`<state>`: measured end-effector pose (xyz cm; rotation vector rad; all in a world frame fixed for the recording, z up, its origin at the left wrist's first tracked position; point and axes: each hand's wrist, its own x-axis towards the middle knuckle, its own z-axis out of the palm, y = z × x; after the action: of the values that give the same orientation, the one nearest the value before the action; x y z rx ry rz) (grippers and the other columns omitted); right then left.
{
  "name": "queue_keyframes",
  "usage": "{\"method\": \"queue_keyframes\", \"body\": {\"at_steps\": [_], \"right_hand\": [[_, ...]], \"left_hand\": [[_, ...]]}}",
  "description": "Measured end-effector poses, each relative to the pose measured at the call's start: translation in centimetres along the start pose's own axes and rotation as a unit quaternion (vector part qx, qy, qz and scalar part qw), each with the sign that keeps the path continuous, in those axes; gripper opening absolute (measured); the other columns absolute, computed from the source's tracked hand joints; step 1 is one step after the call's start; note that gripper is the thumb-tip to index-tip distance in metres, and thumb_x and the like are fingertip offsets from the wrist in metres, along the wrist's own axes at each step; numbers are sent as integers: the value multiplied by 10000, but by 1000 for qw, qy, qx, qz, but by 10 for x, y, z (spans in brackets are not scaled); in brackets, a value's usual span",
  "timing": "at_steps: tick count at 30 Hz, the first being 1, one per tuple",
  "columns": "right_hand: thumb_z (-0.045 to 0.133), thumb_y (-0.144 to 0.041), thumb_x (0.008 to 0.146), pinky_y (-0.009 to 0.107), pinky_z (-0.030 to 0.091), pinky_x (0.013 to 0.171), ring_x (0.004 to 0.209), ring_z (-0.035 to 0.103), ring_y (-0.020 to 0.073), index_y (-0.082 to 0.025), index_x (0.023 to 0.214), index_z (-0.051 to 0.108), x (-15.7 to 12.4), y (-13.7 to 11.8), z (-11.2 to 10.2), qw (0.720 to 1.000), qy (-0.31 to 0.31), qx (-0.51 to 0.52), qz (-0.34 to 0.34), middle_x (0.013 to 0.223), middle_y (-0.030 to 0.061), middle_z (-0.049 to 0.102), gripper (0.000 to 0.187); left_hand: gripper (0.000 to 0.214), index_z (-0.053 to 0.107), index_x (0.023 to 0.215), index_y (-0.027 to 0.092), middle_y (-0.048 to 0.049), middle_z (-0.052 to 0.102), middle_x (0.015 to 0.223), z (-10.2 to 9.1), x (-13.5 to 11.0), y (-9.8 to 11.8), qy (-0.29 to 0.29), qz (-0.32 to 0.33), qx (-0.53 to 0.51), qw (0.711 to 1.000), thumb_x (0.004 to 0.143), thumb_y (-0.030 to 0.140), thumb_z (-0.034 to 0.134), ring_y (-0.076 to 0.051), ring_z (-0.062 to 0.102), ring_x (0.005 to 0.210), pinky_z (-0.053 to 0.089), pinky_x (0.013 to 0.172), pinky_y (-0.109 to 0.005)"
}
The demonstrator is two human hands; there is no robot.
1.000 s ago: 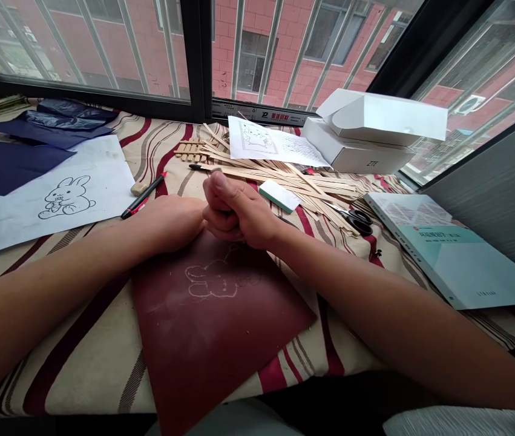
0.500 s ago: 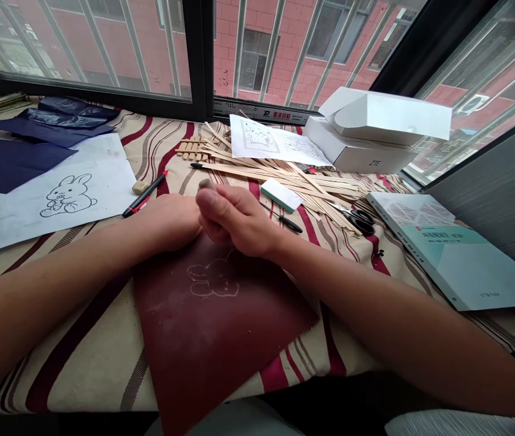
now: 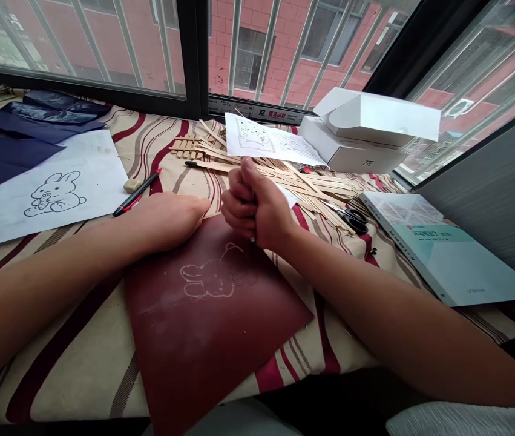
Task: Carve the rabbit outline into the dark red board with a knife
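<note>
The right hand is a tight fist at the top edge of a dark maroon abrasive-looking sheet, hiding what it grips; only a thin pale tip shows below. The left hand, loosely curled and palm down, rests beside that edge, holding nothing visible. One white rabbit outline marks the sheet. Beyond it lie pale wooden sticks, too many and overlapped to count; left of it, one black-and-red pen.

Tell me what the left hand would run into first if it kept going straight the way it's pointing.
The left hand points toward the right hand, which is closed in a fist just past its fingertips. That fist looks like the first thing in line, though depth is hard to judge from this head view.
</note>
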<state>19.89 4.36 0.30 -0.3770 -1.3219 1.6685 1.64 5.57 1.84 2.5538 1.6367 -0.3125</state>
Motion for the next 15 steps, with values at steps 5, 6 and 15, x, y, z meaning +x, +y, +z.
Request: {"method": "queue_keyframes", "body": {"at_steps": [5, 6, 15], "right_hand": [[639, -579, 1049, 204, 351, 428, 438, 412, 76, -239, 713, 445, 2, -10, -5, 995, 62, -45, -67, 537, -72, 427, 516], [647, -578, 1047, 207, 345, 429, 441, 422, 75, -236, 732, 465, 2, -11, -5, 994, 65, -50, -70, 554, -70, 451, 499], [595, -527, 1087, 173, 159, 395, 430, 182, 40, -225, 735, 439, -4, -8, 9, 999, 35, -3, -1, 554, -97, 313, 489]], "left_hand": [[326, 682, 1023, 220, -140, 789, 1027, -4, 0, 4, -36, -33, 55, 997, 988, 267, 361, -360, 762, 981, 521, 821, -425], [319, 677, 1018, 218, -138, 789, 1025, -5, -1, 5, -33, -29, 54, 998, 988, 263, 362, -360, 763, 987, 524, 824, -423], [289, 640, 985, 195, -154, 787, 1037, -4, -4, 5, -13, -12, 20, 1000, 1000, 242, 356, -366, 758, 1020, 566, 879, -474]]}}
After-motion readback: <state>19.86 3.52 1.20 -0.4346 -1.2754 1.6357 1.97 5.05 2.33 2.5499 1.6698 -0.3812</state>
